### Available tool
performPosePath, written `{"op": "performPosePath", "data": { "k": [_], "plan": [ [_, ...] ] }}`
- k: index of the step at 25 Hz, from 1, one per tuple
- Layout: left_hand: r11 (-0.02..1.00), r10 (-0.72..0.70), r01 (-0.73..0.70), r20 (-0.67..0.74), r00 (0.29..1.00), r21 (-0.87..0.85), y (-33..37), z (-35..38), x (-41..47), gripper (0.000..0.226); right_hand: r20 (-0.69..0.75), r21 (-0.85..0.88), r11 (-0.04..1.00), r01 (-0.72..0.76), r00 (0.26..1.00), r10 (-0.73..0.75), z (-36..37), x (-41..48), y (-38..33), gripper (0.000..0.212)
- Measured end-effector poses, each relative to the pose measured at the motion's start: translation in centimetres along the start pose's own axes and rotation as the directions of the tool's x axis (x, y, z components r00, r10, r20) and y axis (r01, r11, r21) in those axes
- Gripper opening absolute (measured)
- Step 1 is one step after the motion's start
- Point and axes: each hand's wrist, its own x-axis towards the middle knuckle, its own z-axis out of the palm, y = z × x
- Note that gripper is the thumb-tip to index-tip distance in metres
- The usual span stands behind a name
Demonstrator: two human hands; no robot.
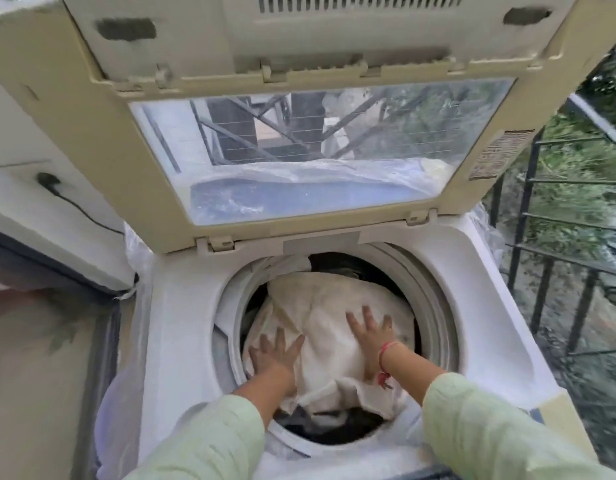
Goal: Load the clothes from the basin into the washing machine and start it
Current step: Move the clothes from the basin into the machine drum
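Plainly, the cloth (334, 327) is pressed down inside the drum (438, 296), directly beneath both hands, the left hand (275, 355) nearer the front and the right hand (369, 337) further in, fingers (368, 317) splayed flat with nothing gripped, so a downward push is called for

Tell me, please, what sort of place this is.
Probably a home balcony or outdoor laundry corner: a top-loading washing machine stands beside a black metal railing, with greenery beyond it.
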Motion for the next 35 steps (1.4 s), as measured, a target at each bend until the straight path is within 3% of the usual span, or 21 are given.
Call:
{"op": "performPosePath", "data": {
  "k": [3,6,9,13,16,18,21,23,25,27,29,32,35],
  "plan": [
    [0.984,-0.025,0.013,-0.065,0.998,-0.175,-0.7,-0.9,2.1,0.120,0.018,0.023,1.000,0.008,1.000,-0.008,-0.2,1.4,1.3,0.153],
    [0.951,-0.039,0.044,0.021,0.999,-0.307,-0.7,-1.5,4.8,0.131,-0.021,0.090,0.994,-0.059,0.998,0.061,-1.0,0.4,0.9,0.132],
    [0.939,-0.063,0.094,0.105,0.992,-0.330,0.0,-0.5,6.5,0.142,-0.084,0.136,0.978,-0.161,0.981,0.173,0.0,-1.0,-1.4,0.113],
    [0.927,-0.147,0.168,0.087,0.985,-0.336,1.2,1.4,6.2,0.143,-0.111,0.099,0.981,-0.165,0.978,0.175,1.9,-1.4,-2.0,0.102],
    [0.944,-0.085,0.114,0.104,0.991,-0.310,0.9,0.5,4.9,0.141,-0.124,0.055,0.986,-0.157,0.979,0.163,1.5,-1.9,-1.7,0.096],
    [0.951,-0.023,0.057,0.115,0.993,-0.303,0.2,-0.9,4.2,0.134,-0.070,0.063,0.989,-0.137,0.987,0.142,0.0,-2.4,-1.5,0.095],
    [0.948,0.123,-0.077,0.130,0.984,-0.310,-0.9,-3.3,1.5,0.099,0.060,0.055,0.998,-0.041,0.997,0.037,-2.0,-2.8,-0.5,0.096],
    [0.949,0.181,-0.143,0.112,0.977,-0.281,-1.2,-4.5,-1.4,0.080,0.098,0.079,0.995,0.058,0.993,-0.065,-3.6,-4.1,0.0,0.085],
    [0.937,0.215,-0.191,0.053,0.975,-0.294,-1.5,-4.8,-4.0,0.068,0.026,0.255,0.959,0.119,0.991,-0.130,-4.6,-6.4,0.1,0.068],
    [0.913,0.233,-0.229,-0.030,0.972,-0.336,-1.5,-4.8,-5.9,0.065,-0.076,0.470,0.864,0.180,0.984,-0.163,-5.3,-9.1,-0.3,0.066],
    [0.877,0.234,-0.265,-0.125,0.964,-0.401,-1.9,-4.4,-7.6,0.067,-0.138,0.549,0.796,0.255,0.967,-0.215,-5.2,-11.7,-1.2,0.062],
    [0.855,0.284,-0.354,-0.228,0.931,-0.379,-2.4,-3.0,-10.5,0.064,-0.023,0.324,0.902,0.286,0.955,-0.294,-4.0,-14.5,-2.6,0.047],
    [0.923,0.278,-0.332,-0.258,0.925,-0.193,-2.8,-2.0,-12.6,0.058,0.066,0.143,0.962,0.231,0.968,-0.242,-3.4,-15.9,-2.3,0.037]
  ]
}}
